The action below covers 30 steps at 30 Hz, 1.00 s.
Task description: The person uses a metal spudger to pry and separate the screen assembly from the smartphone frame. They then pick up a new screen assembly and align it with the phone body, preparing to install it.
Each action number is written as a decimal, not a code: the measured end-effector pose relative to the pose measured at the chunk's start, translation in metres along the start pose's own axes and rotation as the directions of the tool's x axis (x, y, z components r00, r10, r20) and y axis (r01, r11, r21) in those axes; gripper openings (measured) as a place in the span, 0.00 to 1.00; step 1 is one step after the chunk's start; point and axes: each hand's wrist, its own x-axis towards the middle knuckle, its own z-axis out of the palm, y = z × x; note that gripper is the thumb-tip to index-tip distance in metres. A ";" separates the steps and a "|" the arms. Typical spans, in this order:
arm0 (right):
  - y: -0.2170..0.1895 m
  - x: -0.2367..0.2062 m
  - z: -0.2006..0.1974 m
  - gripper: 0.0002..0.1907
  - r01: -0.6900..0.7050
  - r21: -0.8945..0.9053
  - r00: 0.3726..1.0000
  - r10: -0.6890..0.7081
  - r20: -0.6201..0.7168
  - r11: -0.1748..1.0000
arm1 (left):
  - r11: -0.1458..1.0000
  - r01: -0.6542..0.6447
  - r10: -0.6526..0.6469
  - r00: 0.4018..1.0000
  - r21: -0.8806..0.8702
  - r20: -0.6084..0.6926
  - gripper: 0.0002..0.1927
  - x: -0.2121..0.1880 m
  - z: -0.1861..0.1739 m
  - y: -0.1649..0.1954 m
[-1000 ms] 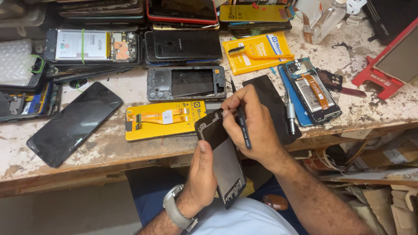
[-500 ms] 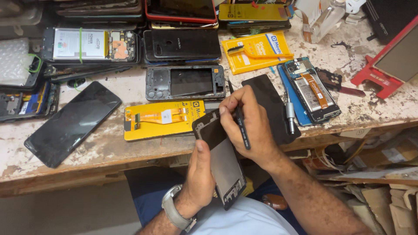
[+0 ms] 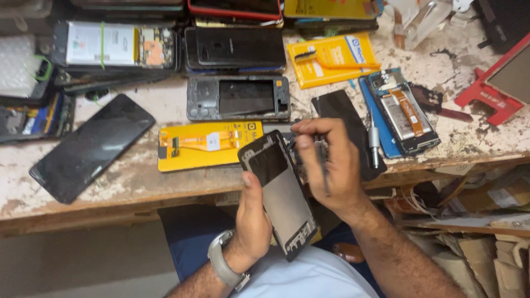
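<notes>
1. We held the opened phone frame (image 3: 284, 193) in our left hand (image 3: 253, 218), fingers wrapped round its left edge and the thumb pressed on its face, tilted in the air just in front of the near edge of the workbench (image 3: 138, 176).
2. Our right hand (image 3: 331, 165) sat against the frame's upper right edge, fingers curled shut round a thin dark tool (image 3: 323, 171), its tip near the frame's far end.
3. We judged the tool could slip, since the frame hung unsupported over our lap; a jerk might scratch the panel or nick whatever lay under our fingers.
4. We also judged the frame could drop if the left grip loosened, because only one edge was clasped.
5. To the left of the hands lay a yellow parts card (image 3: 207, 144), and beyond it a bare grey phone chassis (image 3: 238, 98); a dark glass panel (image 3: 91, 146) lay further left.
6. On the right, a silver screwdriver (image 3: 374, 140) lay beside an open phone with its orange ribbon (image 3: 406, 113).
7. We could not make out the tool's tip or what it touched; the right hand covered that corner.
8. The frame's near end ran against our pale shirt, and the red stand (image 3: 491, 88) at far right was cut off.
</notes>
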 end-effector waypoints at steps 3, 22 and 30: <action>0.002 -0.015 -0.014 0.15 -0.064 0.024 0.998 0.065 -0.023 0.998 | 1.000 -0.015 0.015 0.999 -0.009 -0.048 0.40 0.001 0.002 -0.003; -0.029 -0.060 -0.031 0.13 0.258 -0.256 0.965 -0.237 0.110 0.932 | 0.998 -0.065 0.064 0.993 -0.010 -0.096 0.39 0.007 0.009 0.000; -0.037 -0.054 -0.029 0.13 0.249 -0.292 0.967 -0.219 0.131 0.923 | 0.996 -0.071 0.067 0.996 -0.047 -0.066 0.39 0.005 0.012 0.002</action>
